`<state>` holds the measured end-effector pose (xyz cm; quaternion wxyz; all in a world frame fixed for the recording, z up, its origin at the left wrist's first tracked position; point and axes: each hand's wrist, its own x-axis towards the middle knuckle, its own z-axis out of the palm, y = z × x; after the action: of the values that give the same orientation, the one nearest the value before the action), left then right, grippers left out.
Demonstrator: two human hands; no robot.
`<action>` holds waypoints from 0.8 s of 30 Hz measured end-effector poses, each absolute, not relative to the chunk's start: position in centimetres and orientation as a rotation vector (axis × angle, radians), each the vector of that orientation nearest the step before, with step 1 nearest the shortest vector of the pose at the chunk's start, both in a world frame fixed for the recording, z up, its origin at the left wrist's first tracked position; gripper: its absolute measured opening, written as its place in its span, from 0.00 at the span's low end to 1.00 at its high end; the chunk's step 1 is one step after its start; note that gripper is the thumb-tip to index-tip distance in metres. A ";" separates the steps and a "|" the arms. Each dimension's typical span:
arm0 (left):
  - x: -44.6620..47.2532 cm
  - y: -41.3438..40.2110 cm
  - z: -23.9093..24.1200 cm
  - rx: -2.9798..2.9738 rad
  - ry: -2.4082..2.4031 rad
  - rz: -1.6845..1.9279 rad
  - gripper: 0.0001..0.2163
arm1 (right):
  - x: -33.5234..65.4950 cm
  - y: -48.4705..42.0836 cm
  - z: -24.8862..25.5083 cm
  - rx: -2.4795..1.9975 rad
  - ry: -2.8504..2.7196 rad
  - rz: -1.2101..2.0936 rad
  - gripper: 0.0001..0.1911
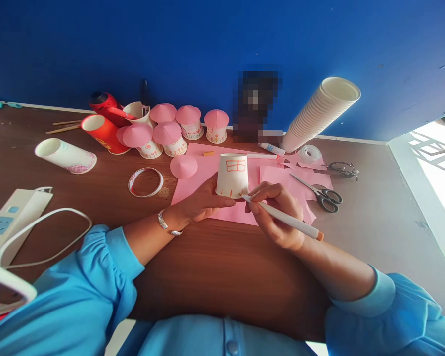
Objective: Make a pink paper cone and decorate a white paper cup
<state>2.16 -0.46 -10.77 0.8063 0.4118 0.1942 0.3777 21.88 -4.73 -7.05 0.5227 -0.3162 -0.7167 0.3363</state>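
My left hand [207, 200] grips an upside-down white paper cup [233, 175] near its rim. An orange window is drawn on the cup, with short orange strokes along the lower edge. In my right hand [278, 212] is a white marker [287, 217] with an orange end, its tip touching the cup's lower right edge. Beneath both hands lies pink paper [203, 185]. A loose pink paper cone [183, 167] rests just left of the cup.
Decorated cups with pink cone roofs [166, 133] stand behind on the left. A tape roll [146, 182] and a power strip [17, 217] lie on the left. Scissors [324, 195], clear tape [309, 154] and a tall stack of paper cups [321, 113] are on the right.
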 end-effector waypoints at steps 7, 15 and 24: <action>2.2 -0.4 -11.0 0.917 0.429 0.793 0.19 | 21.7 -4.9 -7.3 -0.740 -1.759 0.699 0.09; 2.4 -0.5 -11.1 0.942 0.442 0.797 0.20 | 21.6 -5.0 -7.4 -0.766 -1.792 0.616 0.11; 2.4 -0.5 -11.0 0.948 0.454 0.785 0.20 | 21.6 -5.1 -7.6 -0.791 -1.771 0.621 0.10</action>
<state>2.40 -0.53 -11.04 0.7926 0.4406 0.2110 0.3648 21.56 -5.10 -7.55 0.5247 -0.3306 -0.7403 0.2595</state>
